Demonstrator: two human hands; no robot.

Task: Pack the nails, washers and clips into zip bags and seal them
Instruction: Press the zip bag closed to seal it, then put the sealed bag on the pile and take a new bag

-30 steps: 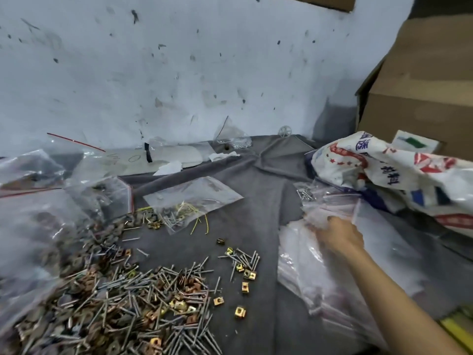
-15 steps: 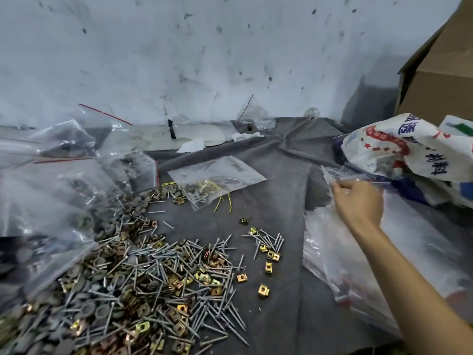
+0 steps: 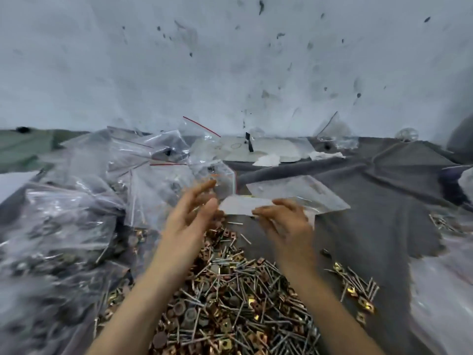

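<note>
A heap of mixed nails, washers and brass clips (image 3: 230,290) covers the grey cloth (image 3: 384,201) in front of me. Above its far edge my right hand (image 3: 284,224) holds a small clear zip bag (image 3: 243,206), fingers curled over the bag's right part. My left hand (image 3: 189,216) hovers at the bag's left edge with its fingers straight and spread; motion blur hides whether the thumb touches the plastic. A second flat zip bag (image 3: 299,192) lies on the cloth just behind.
Bulky filled plastic bags (image 3: 76,213) are piled at the left. A small cluster of nails and clips (image 3: 358,293) lies at the right, beside a stack of empty clear bags (image 3: 440,290). Paper scraps (image 3: 266,160) sit against the stained wall.
My right hand lifted a zip bag off the stack on the right and brought it to the middle over the heap. My left hand has come into view. The camera swung left.
</note>
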